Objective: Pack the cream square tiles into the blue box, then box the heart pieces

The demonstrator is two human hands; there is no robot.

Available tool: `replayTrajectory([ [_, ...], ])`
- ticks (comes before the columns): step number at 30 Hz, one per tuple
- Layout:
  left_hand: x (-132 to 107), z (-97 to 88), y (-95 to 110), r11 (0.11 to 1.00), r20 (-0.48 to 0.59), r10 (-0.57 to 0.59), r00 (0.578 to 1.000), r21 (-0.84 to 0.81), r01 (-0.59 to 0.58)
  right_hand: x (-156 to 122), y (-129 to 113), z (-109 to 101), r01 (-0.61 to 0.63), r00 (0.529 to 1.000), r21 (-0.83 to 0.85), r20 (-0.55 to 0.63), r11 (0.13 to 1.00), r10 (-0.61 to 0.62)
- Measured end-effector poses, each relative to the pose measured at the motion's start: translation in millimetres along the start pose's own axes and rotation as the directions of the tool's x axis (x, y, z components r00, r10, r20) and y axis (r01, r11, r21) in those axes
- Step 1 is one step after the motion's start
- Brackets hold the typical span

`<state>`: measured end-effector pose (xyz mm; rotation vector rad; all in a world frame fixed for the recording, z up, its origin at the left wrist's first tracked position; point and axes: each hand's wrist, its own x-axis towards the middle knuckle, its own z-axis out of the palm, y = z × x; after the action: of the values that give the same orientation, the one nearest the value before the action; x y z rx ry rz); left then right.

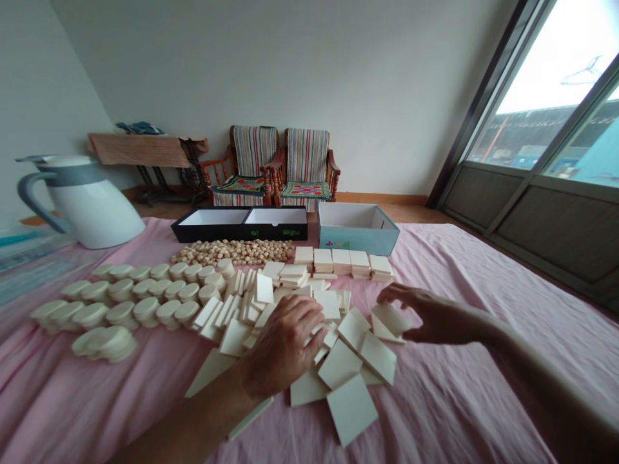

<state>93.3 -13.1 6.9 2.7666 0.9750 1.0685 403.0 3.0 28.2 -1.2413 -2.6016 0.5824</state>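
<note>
Square off-white tiles lie in a loose pile on the pink cloth, some flat, some tilted. My left hand rests over the middle of this pile, fingers curved down and thumb apart; its fingertips are partly hidden. At the pile's right edge my right hand spans a few square tiles between thumb and fingers. Behind the pile stands a row of stacked square tiles. Several stacks of oval wooden pieces are lined up to the left. A heap of small wooden pieces lies behind them.
A black two-section box and a light blue box stand at the cloth's far edge. A white jug with a grey handle is at the left, near clear plastic packaging. Two chairs stand beyond.
</note>
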Motion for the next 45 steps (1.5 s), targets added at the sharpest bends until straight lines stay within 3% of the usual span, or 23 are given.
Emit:
replayTrajectory([
  [2, -0.6, 0.8, -0.6, 1.000, -0.004, 0.000, 1.000, 0.003, 0.000, 12.6, 23.5, -8.5, -0.074, 0.985, -0.001, -0.155, 0.997, 0.073],
  [4, -0.9, 1.1, -1.0, 1.000, -0.013, 0.001, 1.000, 0.006, -0.001, 29.0, 48.7, -15.5, -0.180, 0.918, -0.012, -0.360, 0.984, 0.164],
  [6, -0.8, 0.9, -0.8, 1.000, -0.021, 0.002, 1.000, 0.006, -0.001, 45.7, 70.4, -18.8, -0.268, 0.845, -0.039, -0.488, 0.963, 0.216],
  [9, -0.4, 0.0, 0.2, 1.000, -0.020, -0.001, 1.000, 0.006, 0.001, 64.3, 91.3, -15.6, -0.337, 0.815, -0.065, -0.520, 0.939, 0.256],
  [17, -1.1, -0.7, 0.9, 1.000, 0.002, -0.011, 1.000, -0.006, 0.011, 65.9, 103.0, -1.8, -0.307, 0.850, -0.002, -0.451, 0.952, 0.273],
  [23, -1.7, 0.2, -0.2, 1.000, 0.011, -0.012, 1.000, -0.006, 0.012, 55.2, 95.7, 1.8, -0.497, 0.804, 0.075, -0.337, 0.865, 0.491],
  [29, -2.4, 2.5, -2.0, 1.000, 0.008, -0.009, 1.000, -0.008, 0.010, 57.8, 86.6, 11.6, -0.505, 0.790, 0.040, -0.380, 0.862, 0.481],
  [37, 0.2, -1.5, -0.7, 1.000, -0.029, 0.009, 1.000, -0.010, -0.010, 61.0, 77.7, 3.1, -0.496, 0.720, 0.064, -0.528, 0.866, 0.451],
  [39, 0.5, -3.8, -1.7, 1.000, -0.045, 0.013, 0.999, -0.006, -0.013, 68.4, 61.2, 8.9, -0.430, 0.742, 0.072, -0.540, 0.900, 0.398],
  [43, 1.2, -9.7, -7.6, 1.000, -0.092, 0.012, 0.996, 0.016, -0.010, 87.2, 10.1, 31.4, -0.180, 0.864, 0.062, -0.467, 0.982, 0.188],
  [45, 2.6, -13.1, -12.5, 1.000, -0.136, 0.013, 0.991, 0.024, -0.010, 97.0, -13.9, 40.7, -0.160, 0.892, 0.024, -0.424, 0.987, 0.155],
])
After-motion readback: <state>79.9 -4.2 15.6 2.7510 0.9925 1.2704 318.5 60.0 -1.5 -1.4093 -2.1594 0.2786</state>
